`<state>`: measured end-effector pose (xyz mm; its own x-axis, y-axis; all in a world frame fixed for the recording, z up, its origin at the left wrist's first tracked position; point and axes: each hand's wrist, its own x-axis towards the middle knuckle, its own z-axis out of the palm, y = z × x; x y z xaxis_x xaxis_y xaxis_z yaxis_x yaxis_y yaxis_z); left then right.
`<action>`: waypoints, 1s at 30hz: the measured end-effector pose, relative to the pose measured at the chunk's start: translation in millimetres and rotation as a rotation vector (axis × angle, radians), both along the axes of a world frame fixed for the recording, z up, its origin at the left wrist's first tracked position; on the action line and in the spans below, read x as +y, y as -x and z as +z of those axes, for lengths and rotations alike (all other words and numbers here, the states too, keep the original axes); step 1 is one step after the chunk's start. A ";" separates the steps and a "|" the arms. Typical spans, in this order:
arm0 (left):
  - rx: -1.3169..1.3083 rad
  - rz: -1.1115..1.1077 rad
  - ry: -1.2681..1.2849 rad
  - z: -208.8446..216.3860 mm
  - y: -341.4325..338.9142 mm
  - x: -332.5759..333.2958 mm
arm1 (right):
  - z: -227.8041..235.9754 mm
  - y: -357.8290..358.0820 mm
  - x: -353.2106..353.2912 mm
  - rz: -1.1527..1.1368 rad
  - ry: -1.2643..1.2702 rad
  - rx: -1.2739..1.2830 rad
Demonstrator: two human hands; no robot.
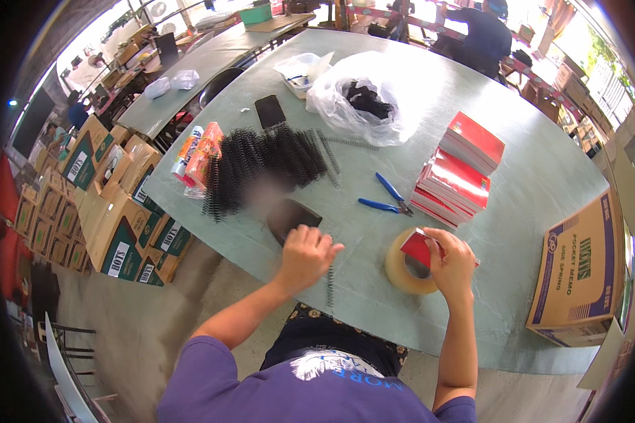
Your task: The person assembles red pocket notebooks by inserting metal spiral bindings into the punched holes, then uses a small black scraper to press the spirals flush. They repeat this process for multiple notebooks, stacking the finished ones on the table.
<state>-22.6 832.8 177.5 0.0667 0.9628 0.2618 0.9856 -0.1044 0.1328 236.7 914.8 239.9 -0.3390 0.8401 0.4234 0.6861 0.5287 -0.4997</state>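
At a pale green worktable (536, 176), right of center in the frame, the right hand (453, 262) pinches a red-covered notepad (415, 246) between thumb and fingers above a roll of clear tape (395, 271). The left hand (305, 259), lower center, curls its fingers beside a single black spiral coil (330, 290) (whether they grip it, I cannot tell). More coils (264, 166) lie heaped left of center; blue-handled cutters (379, 206) rest mid-frame, near stacked red notepads (457, 180), upper right.
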 end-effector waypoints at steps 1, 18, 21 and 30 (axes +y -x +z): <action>-0.042 0.077 0.098 0.3 -9.2 -4.8 | -1.1 -1.1 -0.3 -0.004 -0.011 -0.005; -0.763 -0.276 -0.023 50.1 -75.0 60.0 | -4.4 5.5 11.5 -0.020 -0.018 0.026; -0.699 -0.292 -0.085 45.1 -75.7 60.8 | -5.7 8.0 8.4 -0.025 -0.049 0.009; -0.825 -0.268 -0.048 47.6 -77.6 59.8 | -3.6 9.0 3.3 -0.045 -0.054 0.001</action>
